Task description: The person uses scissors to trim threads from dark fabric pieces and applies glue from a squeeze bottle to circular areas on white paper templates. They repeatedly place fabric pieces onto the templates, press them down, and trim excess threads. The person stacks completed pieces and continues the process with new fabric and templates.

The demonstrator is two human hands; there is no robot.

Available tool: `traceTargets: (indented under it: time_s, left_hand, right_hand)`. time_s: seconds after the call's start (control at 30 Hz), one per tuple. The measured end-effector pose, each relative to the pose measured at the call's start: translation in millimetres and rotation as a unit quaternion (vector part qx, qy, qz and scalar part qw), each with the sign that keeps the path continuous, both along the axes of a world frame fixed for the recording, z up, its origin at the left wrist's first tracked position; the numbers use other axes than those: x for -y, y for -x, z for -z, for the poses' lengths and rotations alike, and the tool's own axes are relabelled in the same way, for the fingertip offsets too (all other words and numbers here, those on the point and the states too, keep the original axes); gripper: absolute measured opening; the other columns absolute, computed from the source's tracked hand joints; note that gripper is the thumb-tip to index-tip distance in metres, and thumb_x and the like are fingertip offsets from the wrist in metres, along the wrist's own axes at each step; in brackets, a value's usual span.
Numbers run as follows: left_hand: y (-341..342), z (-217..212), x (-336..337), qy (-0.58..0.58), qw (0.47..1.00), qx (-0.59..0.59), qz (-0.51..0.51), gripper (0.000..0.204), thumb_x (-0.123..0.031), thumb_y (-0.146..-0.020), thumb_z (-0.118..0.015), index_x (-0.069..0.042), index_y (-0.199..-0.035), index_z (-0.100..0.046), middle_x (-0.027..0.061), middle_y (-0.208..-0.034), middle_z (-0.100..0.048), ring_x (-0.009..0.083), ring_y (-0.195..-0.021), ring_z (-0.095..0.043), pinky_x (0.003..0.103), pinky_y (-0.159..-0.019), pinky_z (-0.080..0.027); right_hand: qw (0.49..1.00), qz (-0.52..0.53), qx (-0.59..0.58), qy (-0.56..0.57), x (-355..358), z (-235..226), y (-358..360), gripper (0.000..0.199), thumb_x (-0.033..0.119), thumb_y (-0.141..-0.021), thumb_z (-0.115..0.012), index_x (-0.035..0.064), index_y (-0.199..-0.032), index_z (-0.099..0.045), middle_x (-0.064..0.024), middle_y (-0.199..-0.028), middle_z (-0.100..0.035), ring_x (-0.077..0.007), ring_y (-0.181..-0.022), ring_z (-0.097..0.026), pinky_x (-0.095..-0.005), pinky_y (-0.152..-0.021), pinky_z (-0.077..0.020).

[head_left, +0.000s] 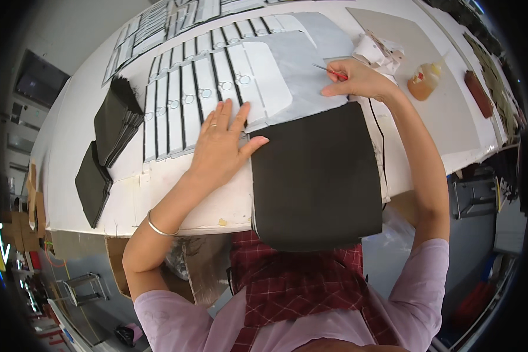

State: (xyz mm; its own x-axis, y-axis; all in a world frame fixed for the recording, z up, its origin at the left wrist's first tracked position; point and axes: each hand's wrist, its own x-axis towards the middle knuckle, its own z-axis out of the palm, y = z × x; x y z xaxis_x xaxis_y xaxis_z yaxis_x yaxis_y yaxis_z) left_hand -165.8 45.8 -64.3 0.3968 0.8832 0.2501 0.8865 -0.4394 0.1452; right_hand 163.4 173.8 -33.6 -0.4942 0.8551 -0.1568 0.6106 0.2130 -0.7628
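the left hand lay flat and spread, gripping nothing, fingers on the striped white sheets, thumb on the far left corner of the black panel; the right hand, beyond the panel, was curled round a red-handled pointed tool; stacked dark pieces lay left of the panel; an amber bottle stood beyond its right
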Motion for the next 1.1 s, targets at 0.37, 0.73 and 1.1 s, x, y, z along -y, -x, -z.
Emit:
traceTargets:
  time_s: [0.37,0.73,1.1]
  left_hand:
    - [-77,-62,13,0.041,0.973,0.162,0.158,0.035,-0.019,-0.091,-0.071,-0.004,-0.121,-0.064,0.0150,-0.117,-0.065,0.0317,-0.112,-0.061,0.040,-0.099,-0.045]
    - [-168,-50,23,0.163,0.943,0.203,0.208,0.016,-0.013,-0.087,-0.072,0.000,-0.091,-0.064,0.0089,-0.082,-0.061,0.0229,-0.069,-0.060,0.035,-0.065,-0.048]
    - [-162,-56,24,0.238,0.918,0.255,0.188,0.015,-0.015,-0.095,-0.065,-0.001,-0.100,-0.062,0.0038,-0.080,-0.056,0.0120,-0.070,-0.054,0.027,-0.065,-0.050]
  right_hand:
    - [0.972,0.167,-0.033,-0.165,172,-46,-68,0.032,0.028,-0.092,-0.071,-0.0004,-0.092,-0.058,-0.0069,-0.064,-0.043,-0.0160,-0.061,-0.039,-0.0329,-0.057,-0.0360]
    - [0.978,0.128,0.037,-0.163,210,-25,-74,0.030,0.032,-0.091,-0.071,0.0034,-0.092,-0.064,-0.0108,-0.061,-0.058,-0.0280,-0.052,-0.055,-0.0363,-0.052,-0.0413]
    - [0.968,0.099,0.076,-0.218,207,-19,-74,0.036,0.042,-0.095,-0.063,0.0068,-0.089,-0.063,-0.0096,-0.063,-0.064,-0.0319,-0.059,-0.064,-0.0397,-0.055,-0.0458]
